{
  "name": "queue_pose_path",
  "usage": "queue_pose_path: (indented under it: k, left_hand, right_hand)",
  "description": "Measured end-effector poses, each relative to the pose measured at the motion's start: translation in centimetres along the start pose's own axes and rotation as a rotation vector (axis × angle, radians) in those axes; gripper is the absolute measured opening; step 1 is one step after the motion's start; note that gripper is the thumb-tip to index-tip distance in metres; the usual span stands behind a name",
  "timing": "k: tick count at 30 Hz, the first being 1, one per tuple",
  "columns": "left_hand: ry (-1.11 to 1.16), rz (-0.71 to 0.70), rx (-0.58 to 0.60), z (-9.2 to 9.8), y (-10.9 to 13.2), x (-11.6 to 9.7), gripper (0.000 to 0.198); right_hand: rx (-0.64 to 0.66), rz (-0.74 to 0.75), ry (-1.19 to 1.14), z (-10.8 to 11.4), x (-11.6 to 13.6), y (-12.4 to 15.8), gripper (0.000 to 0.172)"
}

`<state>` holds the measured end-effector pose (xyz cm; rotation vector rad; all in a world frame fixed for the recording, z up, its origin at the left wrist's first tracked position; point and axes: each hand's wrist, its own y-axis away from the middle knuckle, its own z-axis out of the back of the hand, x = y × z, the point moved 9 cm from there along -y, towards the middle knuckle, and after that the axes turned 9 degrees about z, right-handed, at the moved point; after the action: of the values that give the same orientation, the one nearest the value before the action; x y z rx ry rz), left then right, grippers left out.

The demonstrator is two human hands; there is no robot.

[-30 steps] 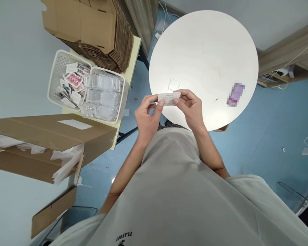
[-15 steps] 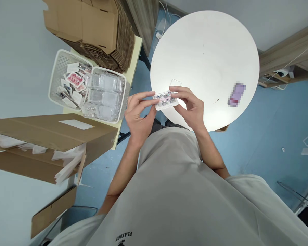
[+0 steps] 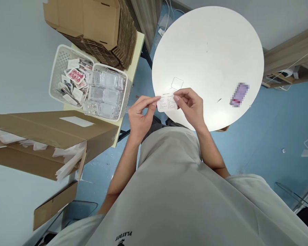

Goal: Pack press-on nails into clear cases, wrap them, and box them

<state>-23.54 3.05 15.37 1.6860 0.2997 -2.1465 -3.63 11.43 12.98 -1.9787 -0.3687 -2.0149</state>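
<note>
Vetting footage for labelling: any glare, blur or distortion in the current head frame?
Head view: round table brightly lit, whitest toward its near edge; clear plastic boxes carry pale reflections; card outline fairly crisp, most print too small to read; purple item pixelated, detail lost; probably wide-angle stretch toward the frame edges, as on the large carton.

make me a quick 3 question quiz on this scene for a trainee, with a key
1. True or false: the right hand is holding the card.
2. What fills the basket nearer the round table?
a) loose cards
b) clear boxes
c) cables
3. Fill in: the face of the card that shows to the camera bears lines of printed ____.

Key: 1 true; 2 b; 3 text
</note>
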Motion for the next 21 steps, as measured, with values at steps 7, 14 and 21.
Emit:
queue_pose_path:
  k: [7, 14, 21]
  left_hand:
    - [0.040, 0.056, 0.040, -0.2, -0.6, 0.7, 0.047]
    - [-0.023, 0.115, 0.004, -0.9, -1.1, 1.2, 0.042]
    - [-0.039, 0.150, 0.083, -2.3, -1.9, 2.9, 0.050]
  right_hand:
    - [0.089, -0.005, -0.002, -0.1, 0.3, -0.6, 0.041]
    - [0.113, -0.083, -0.022, 0.0, -0.6, -0.2, 0.058]
    - [0.327, -0.150, 0.101, -1.0, -2.5, 0.5, 0.053]
